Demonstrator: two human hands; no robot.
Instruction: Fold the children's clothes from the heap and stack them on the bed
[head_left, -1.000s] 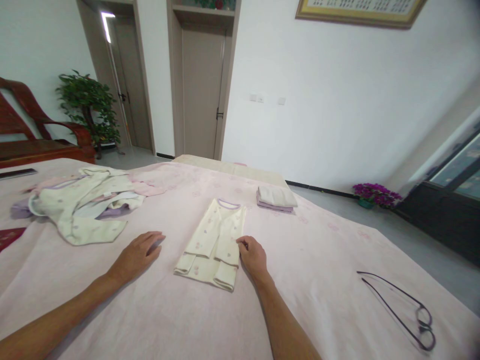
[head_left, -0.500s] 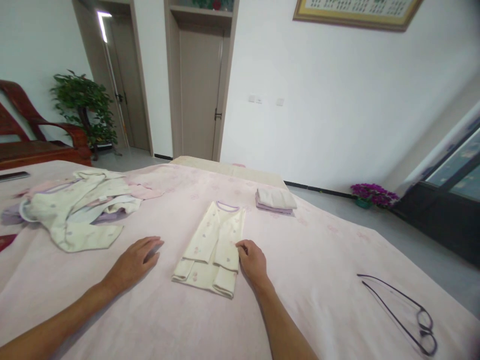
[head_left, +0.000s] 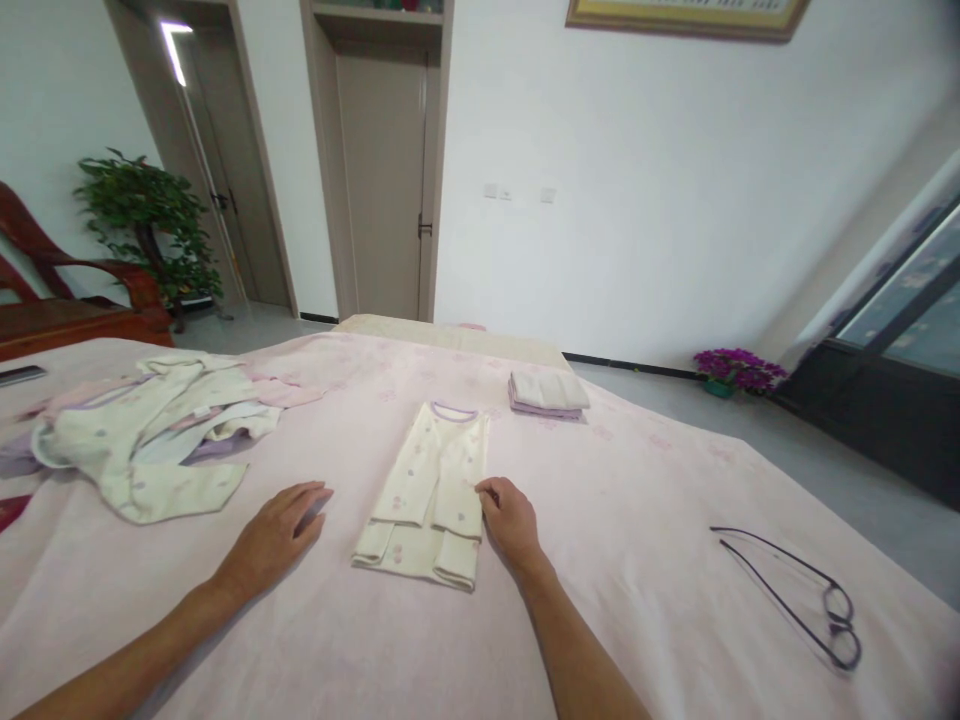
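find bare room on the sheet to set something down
The pink sheet is bare between the right hand and the glasses, and on the near side of the folded top. A narrow strip parts it from the left hand; heaped clothes crowd the left.

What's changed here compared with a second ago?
Only the view has swung slightly right; nothing was visibly taken up or let go. The right hand stays at the edge of the shirt, the left hand open beside it; the pile, stack and glasses lie as before.
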